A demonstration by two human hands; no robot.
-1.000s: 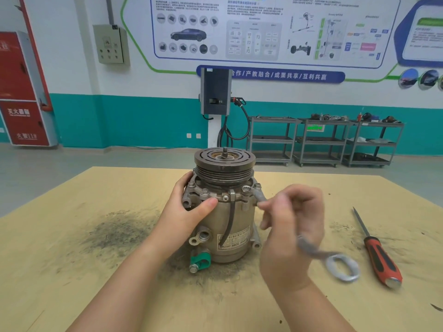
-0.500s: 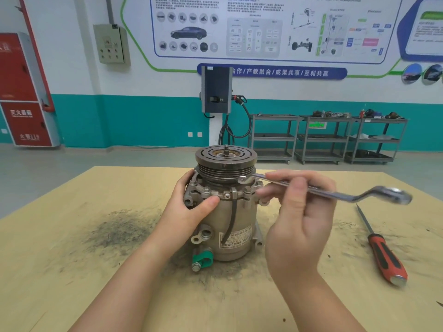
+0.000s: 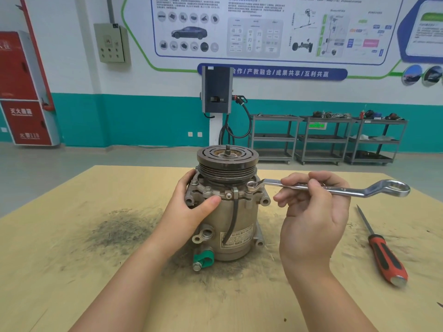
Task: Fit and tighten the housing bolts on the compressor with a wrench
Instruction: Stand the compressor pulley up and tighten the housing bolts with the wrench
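The compressor (image 3: 242, 219) stands upright in the middle of the wooden table, its dark pulley on top. My left hand (image 3: 191, 212) grips the housing flange from the left, thumb pressed on the front rim near a bolt. My right hand (image 3: 311, 212) pinches the shaft of a silver ring wrench (image 3: 340, 189) that lies nearly level. The wrench's small ring end (image 3: 251, 186) sits over a housing bolt on the flange's right front. Its large ring end sticks out to the right.
A red-handled screwdriver (image 3: 381, 250) lies on the table (image 3: 72, 271) to the right of my right hand. A dark smudge marks the table left of the compressor. Metal carts and a charger stand by the far wall.
My right hand swung the wrench from pointing down at me up and round to the right, and its small ring end now sits on the right front bolt. My left hand kept its hold.
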